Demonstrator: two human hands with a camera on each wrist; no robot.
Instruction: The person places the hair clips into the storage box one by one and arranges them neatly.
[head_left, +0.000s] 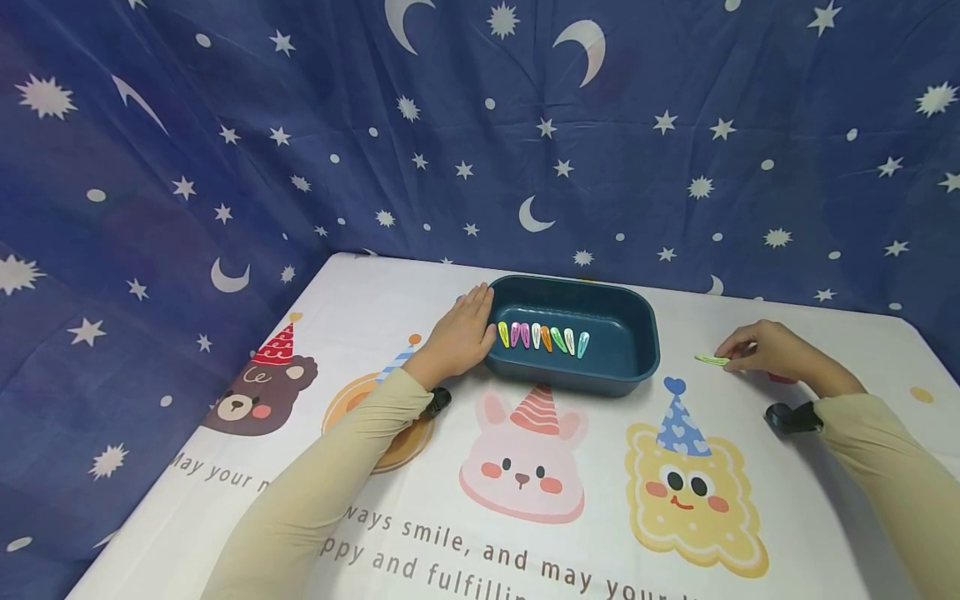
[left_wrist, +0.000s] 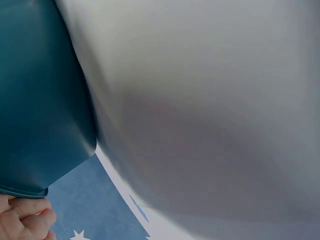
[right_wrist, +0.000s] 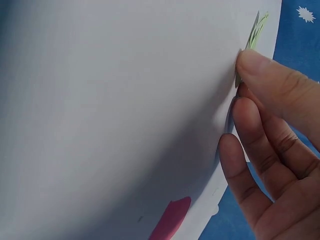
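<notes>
Between the thumb and fingers of my right hand [head_left: 772, 350] is a light green snap hair clip [head_left: 711, 360], pinched at one end. In the right wrist view the clip [right_wrist: 256, 32] points away from the thumb tip. My left hand [head_left: 459, 333] rests against the left side of a dark teal rectangular tub [head_left: 573, 380], fingers fairly straight along its rim. The left wrist view shows fingertips [left_wrist: 27, 217] right at the tub's rim. Inside the tub, several snap hair clips [head_left: 545, 337] in yellow, pink, white, orange, green and blue lie in a row.
A white printed tablecloth [head_left: 600, 492] with cartoon animals and lettering covers the table. Behind and to the left hangs a dark blue curtain [head_left: 450, 125] with stars and moons. Black camera mounts [head_left: 793, 417] sit at the wrists.
</notes>
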